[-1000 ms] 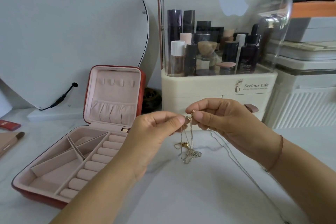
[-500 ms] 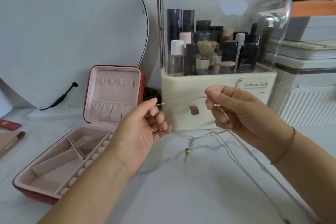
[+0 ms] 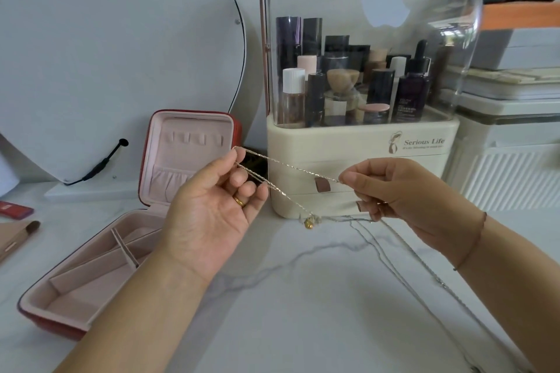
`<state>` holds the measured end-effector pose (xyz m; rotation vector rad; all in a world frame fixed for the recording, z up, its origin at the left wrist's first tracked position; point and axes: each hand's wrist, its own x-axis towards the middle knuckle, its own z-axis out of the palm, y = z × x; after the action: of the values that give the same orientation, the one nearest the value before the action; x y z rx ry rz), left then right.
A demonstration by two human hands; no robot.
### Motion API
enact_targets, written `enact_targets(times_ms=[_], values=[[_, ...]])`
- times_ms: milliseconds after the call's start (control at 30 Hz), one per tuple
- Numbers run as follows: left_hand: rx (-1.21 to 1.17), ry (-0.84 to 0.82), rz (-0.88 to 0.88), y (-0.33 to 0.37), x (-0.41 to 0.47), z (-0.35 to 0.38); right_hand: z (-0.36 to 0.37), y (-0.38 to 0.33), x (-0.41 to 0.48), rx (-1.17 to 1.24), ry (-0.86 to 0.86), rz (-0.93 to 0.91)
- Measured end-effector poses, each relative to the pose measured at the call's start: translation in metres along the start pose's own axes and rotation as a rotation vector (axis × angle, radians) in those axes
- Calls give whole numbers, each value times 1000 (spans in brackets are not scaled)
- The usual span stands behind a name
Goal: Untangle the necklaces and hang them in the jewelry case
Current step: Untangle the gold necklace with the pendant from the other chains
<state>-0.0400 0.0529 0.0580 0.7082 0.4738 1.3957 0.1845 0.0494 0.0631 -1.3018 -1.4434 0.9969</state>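
Left hand (image 3: 212,215) pinches the gold chain (image 3: 288,165), right hand (image 3: 391,191) pinches its other end, stretched between them | pendant (image 3: 308,223) dangles below; silver chains (image 3: 394,251) trail from my right hand over the bench (image 3: 303,312) | I judge it early: untangling underway, nothing hung, case (image 3: 91,288) open at left | organizer (image 3: 357,142) behind, mirror (image 3: 121,54) at left.

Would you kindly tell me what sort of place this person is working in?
Most likely a dressing table at home: a clear-lidded cosmetics organiser full of bottles stands at the back, a large mirror is beside it, and an open pink-lined jewelry case sits on the marble-look top.
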Motion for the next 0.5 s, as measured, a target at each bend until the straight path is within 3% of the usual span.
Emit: enact_targets(times_ms=[300,500], values=[[-61,28,-54,-1,2,-2,4,2,-1,-137,-82,-57],[-76,19,-24,4,2,-3,5,0,-7,-69,-295,-166]])
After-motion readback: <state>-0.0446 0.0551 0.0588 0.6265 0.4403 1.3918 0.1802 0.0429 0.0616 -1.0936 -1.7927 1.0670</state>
